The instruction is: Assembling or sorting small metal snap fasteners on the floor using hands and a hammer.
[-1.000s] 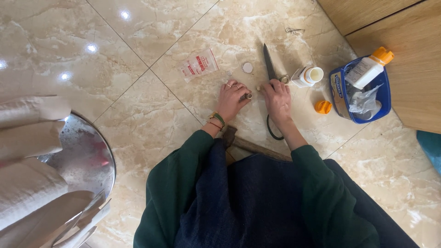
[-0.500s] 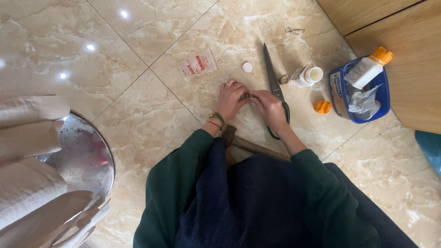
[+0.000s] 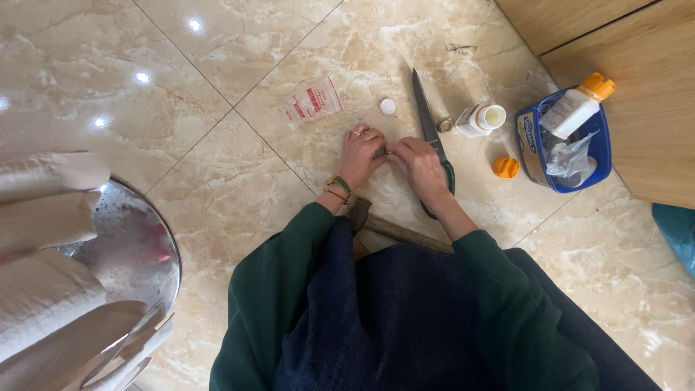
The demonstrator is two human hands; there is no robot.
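My left hand (image 3: 360, 153) and my right hand (image 3: 418, 164) meet over the marble floor tile, fingertips pinched together on a small dark object (image 3: 381, 152) too tiny to make out. Both wrists come out of dark green sleeves; the left one wears bracelets. Large black-handled scissors (image 3: 428, 123) lie on the floor just right of my right hand, blades pointing away, the handle partly hidden under that hand. A small white cap (image 3: 388, 106) lies beyond my fingers.
A clear plastic packet with red print (image 3: 312, 102) lies to the far left. A small white bottle (image 3: 482, 118), an orange cap (image 3: 506, 167) and a blue tub (image 3: 601, 145) holding an orange-capped bottle sit at right. A metal basin (image 3: 134, 246) with pale cloth rolls is at left.
My right hand has left the scissors area and moved left to meet my left hand; both now pinch the small object between them.
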